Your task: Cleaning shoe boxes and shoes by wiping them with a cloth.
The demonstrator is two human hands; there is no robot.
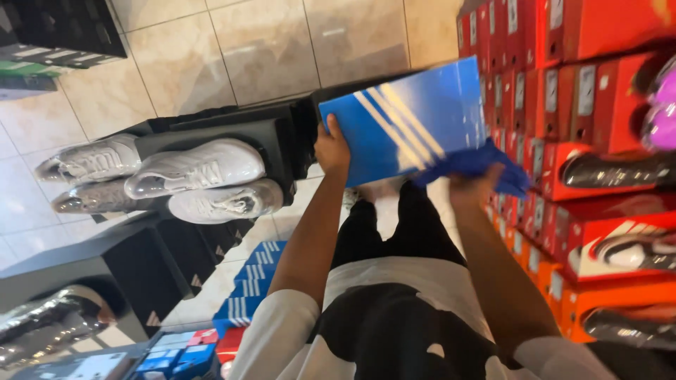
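A blue shoe box (405, 123) with white diagonal stripes is held up in front of me. My left hand (332, 148) grips its left edge. My right hand (473, 187) is closed on a blue cloth (473, 163) that presses against the box's lower right corner. Below the box I see my own black trousers and white-and-black top.
Red and orange shoe boxes (563, 105) are stacked in a wall on the right, some with wrapped shoes on top. Plastic-wrapped white shoes (190, 172) lie on black boxes (232, 130) to the left. Blue striped boxes (250, 278) are stacked on the tiled floor (232, 49).
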